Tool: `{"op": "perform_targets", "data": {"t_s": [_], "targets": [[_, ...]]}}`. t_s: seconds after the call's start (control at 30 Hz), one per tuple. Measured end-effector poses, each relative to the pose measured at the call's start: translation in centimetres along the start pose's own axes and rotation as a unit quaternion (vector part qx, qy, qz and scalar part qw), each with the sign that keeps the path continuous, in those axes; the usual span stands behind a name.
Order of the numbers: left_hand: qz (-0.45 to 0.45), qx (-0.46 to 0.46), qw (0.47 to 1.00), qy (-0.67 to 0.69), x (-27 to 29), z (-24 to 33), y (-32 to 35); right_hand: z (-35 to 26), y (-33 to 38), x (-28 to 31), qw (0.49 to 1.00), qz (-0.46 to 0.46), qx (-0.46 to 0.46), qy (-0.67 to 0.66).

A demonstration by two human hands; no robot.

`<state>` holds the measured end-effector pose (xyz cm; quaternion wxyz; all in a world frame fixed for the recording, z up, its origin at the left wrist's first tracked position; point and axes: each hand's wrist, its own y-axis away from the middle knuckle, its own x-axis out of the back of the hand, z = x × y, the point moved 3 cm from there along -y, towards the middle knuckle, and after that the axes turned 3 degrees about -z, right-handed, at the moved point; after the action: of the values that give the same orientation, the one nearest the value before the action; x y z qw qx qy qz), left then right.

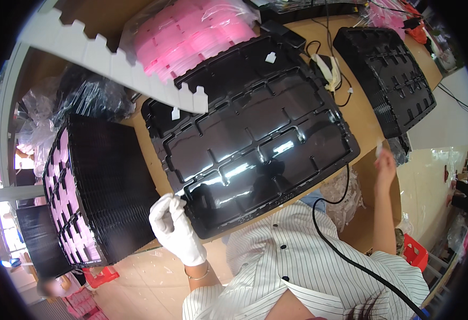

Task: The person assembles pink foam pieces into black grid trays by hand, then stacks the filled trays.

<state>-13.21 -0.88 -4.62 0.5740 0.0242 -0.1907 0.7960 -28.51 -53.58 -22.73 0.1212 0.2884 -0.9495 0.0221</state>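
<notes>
- The left hand (176, 229), in a white glove, is at the lower left corner of the wide black tray (228, 141), fingers curled in – whether it grips the rim I cannot tell
- The right hand (385, 166), bare, is out beyond the tray's right side, fingers drawn together; a pale bit shows at the fingertips – too blurred to tell if it is held
- The tray lies tilted across the middle of the brown table (361, 109), two small white pieces on it, one near the top edge, one at upper left
- A white notched strip (138, 80) reaches over its upper left part
- A stack of black trays (114, 186) stands to the left, another to the right
- Pink trays (196, 34) in clear plastic sit behind
</notes>
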Motion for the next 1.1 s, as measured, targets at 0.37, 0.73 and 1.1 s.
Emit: {"op": "perform_targets", "data": {"t_s": [0.37, 0.73, 1.1], "targets": [[-0.010, 0.004, 1.000, -0.001, -1.5, -2.0, -6.6, -10.7, -0.2, 0.2, 0.895, 0.258, 0.285, 0.225], [-0.045, -0.026, 0.985, 0.166, -5.1, -9.7, -17.1, -26.3, -4.8, -32.1, 0.799, -0.299, 0.472, 0.223], [-0.028, 0.023, 0.945, 0.325, -4.1, -12.2, -16.3, -27.3, -6.9, -35.3, 0.808, -0.408, 0.239, 0.352]]}}
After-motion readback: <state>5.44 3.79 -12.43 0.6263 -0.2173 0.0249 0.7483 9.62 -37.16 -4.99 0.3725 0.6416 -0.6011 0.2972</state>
